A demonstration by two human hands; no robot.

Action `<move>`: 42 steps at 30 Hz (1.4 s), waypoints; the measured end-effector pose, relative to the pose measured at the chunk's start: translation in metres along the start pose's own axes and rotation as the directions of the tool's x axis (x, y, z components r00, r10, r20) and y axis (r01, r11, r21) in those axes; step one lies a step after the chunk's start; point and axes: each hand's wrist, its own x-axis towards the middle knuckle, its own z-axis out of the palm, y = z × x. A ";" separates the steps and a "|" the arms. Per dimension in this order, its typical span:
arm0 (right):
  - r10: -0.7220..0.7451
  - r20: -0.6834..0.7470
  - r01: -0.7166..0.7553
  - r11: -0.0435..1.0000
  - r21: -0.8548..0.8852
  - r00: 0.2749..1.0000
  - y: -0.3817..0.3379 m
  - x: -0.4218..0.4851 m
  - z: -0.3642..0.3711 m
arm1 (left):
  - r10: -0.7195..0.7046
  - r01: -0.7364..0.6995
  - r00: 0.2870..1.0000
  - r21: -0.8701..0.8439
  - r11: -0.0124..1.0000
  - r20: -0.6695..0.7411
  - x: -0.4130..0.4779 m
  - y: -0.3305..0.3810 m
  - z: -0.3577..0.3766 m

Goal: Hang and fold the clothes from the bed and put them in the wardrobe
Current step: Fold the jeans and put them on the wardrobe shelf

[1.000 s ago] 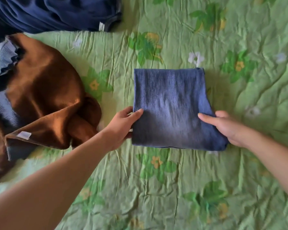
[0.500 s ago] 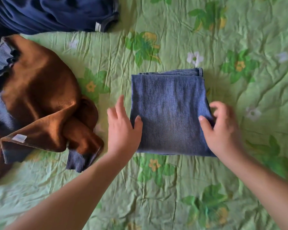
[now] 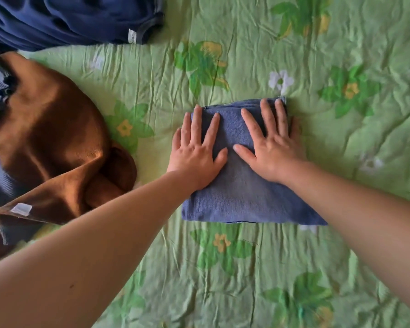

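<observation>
A folded blue denim garment (image 3: 244, 197) lies flat in the middle of the bed. My left hand (image 3: 197, 150) presses on its left half with straight, spread fingers, the outer fingers over the left edge. My right hand (image 3: 270, 143) lies flat on its right half, fingertips near the far edge. A crumpled brown garment (image 3: 50, 138) with blue ribbed trim lies at the left. A dark navy garment (image 3: 71, 17) sits at the far left corner.
The bed is covered by a wrinkled green quilt (image 3: 341, 55) with a flower print. Open quilt stretches to the right of the denim and in front of it.
Both hands have moved from the sides of the denim onto its top and now press it flat. The fold has settled lower onto the bed.
</observation>
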 end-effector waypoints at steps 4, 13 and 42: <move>-0.039 0.067 0.033 0.996 0.080 0.997 0.016 0.020 -0.032 | 0.003 -0.004 0.999 0.020 1.000 0.035 0.027 -0.004 -0.030; -0.033 0.111 0.026 0.998 0.056 0.993 0.010 0.009 -0.067 | 0.030 0.026 0.969 -0.220 0.975 0.245 0.035 -0.006 -0.075; -0.064 -0.197 0.075 0.996 0.050 0.978 0.007 -0.274 0.013 | 0.049 -0.066 0.986 -0.108 0.992 -0.159 -0.232 0.059 -0.007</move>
